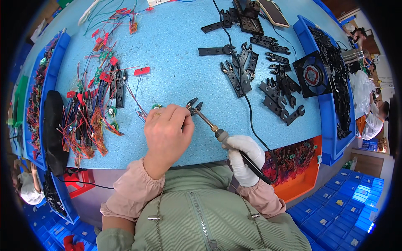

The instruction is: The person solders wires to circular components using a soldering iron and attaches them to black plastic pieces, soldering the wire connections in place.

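My right hand [247, 157], in a white glove, grips a soldering iron [222, 134] by its dark handle. The iron's metal tip points up and left, reaching a black forked plastic part [193, 105]. My bare left hand [168, 129] is closed in a pinch at that part, whose body is mostly hidden by the fingers. Whether the tip touches the part cannot be made out. Beside my left fingers lies a small round green-rimmed component [156, 106], with thin red and blue wires running near it. More black forked parts [234, 77] lie beyond the iron.
Wired assemblies with red tabs [86, 121] crowd the table's left. At right stand a small fan [313, 75] and a blue bin [333, 144] of black parts. A phone [274, 12] lies far right. The iron's cord [250, 108] crosses the table. An orange bin [299, 190] sits below the edge.
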Demonstrator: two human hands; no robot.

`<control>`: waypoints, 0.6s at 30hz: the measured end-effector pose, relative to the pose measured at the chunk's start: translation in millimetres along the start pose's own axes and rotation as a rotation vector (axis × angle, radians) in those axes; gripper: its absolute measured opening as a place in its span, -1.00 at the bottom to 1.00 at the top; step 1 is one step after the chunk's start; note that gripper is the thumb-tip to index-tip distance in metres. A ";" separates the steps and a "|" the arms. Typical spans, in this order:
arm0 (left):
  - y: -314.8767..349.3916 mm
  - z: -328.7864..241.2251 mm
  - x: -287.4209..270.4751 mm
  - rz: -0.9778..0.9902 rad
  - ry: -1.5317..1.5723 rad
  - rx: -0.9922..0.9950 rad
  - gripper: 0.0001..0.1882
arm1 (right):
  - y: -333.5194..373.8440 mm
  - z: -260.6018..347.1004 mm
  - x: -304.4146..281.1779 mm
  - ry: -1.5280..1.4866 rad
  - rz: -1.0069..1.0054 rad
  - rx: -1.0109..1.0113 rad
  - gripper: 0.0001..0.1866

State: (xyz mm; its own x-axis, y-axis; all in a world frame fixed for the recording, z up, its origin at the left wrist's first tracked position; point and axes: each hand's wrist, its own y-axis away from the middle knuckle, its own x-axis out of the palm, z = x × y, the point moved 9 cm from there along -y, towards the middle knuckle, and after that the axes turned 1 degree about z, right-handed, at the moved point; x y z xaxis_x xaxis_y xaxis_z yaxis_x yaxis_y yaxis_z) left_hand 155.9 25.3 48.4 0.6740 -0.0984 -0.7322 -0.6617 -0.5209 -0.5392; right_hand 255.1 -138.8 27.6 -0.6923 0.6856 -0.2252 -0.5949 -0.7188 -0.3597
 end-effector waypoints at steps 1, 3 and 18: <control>-0.1 -0.2 -0.1 -0.001 -0.001 0.001 -0.84 | 0.4 -0.8 -0.5 -0.018 0.007 0.003 -0.73; -0.4 -0.4 -0.4 -0.003 -0.002 0.002 -0.84 | 0.6 -1.9 -0.5 -0.053 0.020 0.009 -0.74; -2.6 -2.6 0.1 0.009 -0.036 0.004 -0.84 | -42.1 -3.6 -19.5 -0.209 -0.179 -0.025 -0.70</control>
State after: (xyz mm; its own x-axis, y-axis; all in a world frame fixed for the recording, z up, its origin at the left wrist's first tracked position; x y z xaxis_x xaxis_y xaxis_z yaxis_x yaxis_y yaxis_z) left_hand 158.6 24.4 50.8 0.6558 -0.0723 -0.7515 -0.6690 -0.5170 -0.5340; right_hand 295.1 -121.6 43.9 -0.6477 0.7611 0.0351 -0.7071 -0.5834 -0.3996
